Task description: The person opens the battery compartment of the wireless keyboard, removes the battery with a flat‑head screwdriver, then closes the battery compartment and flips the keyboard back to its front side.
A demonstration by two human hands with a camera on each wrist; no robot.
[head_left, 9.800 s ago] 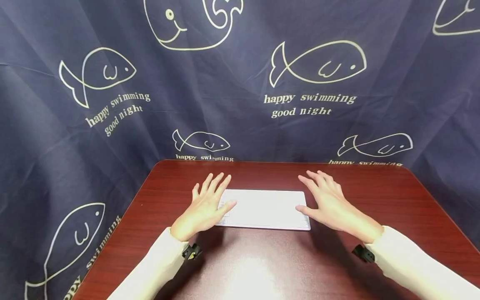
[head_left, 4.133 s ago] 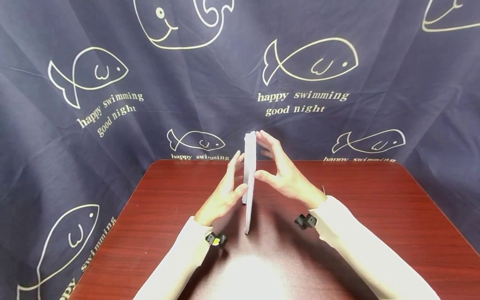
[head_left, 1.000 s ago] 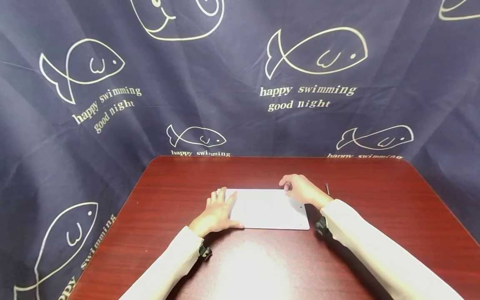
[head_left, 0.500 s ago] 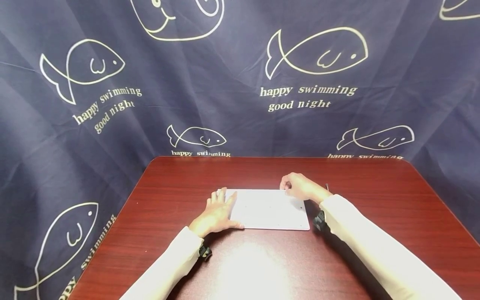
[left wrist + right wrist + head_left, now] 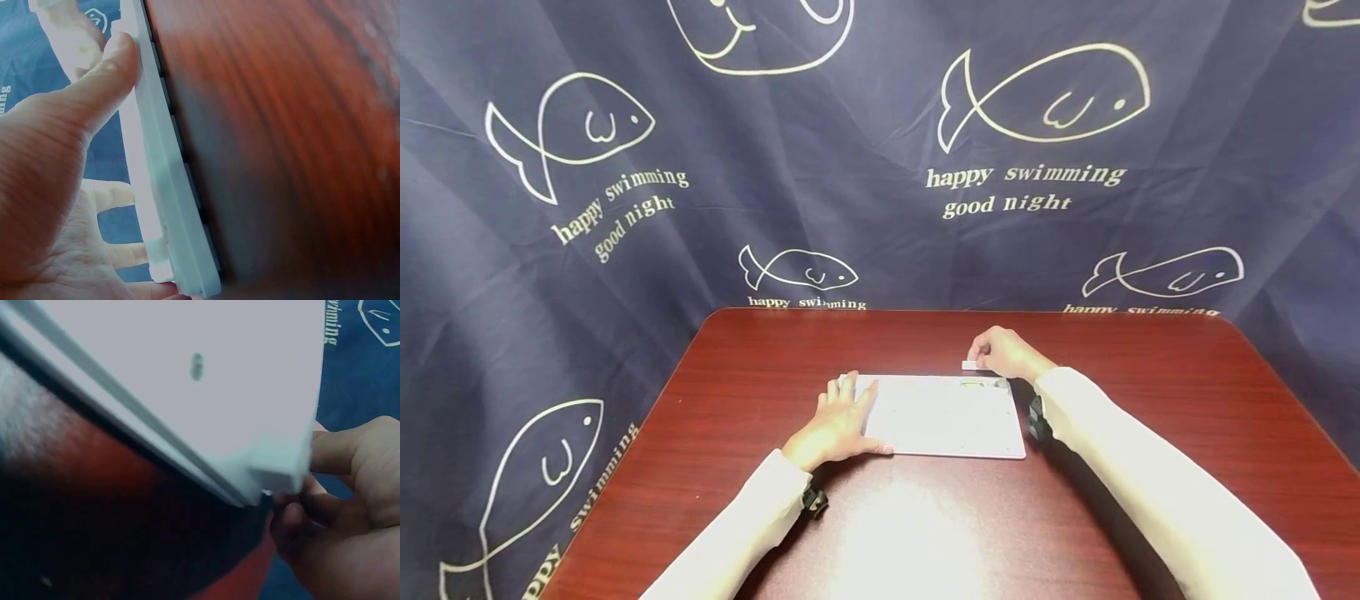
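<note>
A white keyboard (image 5: 936, 421) lies face down on the table, its plain back up and keys underneath. My left hand (image 5: 835, 425) rests on its left end, fingers spread and straight, the thumb (image 5: 109, 81) pressing by the near edge. Just beyond the keyboard's far right edge, my right hand (image 5: 1003, 354) pinches a small white battery cover (image 5: 970, 365), held apart from the keyboard. In the far right part of the back, a battery slot shows open, with a yellowish battery (image 5: 972, 384) in it. Fingertips of the right hand are partly hidden in the right wrist view.
The reddish-brown wooden table (image 5: 760, 358) has rounded far corners. A dark blue curtain (image 5: 887, 167) with fish drawings and lettering hangs behind it. Bright glare lies on the near part of the table.
The keyboard, earlier key side up, was tipped on edge and turned over. In the last half second my right hand drew the battery cover away from the far edge, uncovering the slot.
</note>
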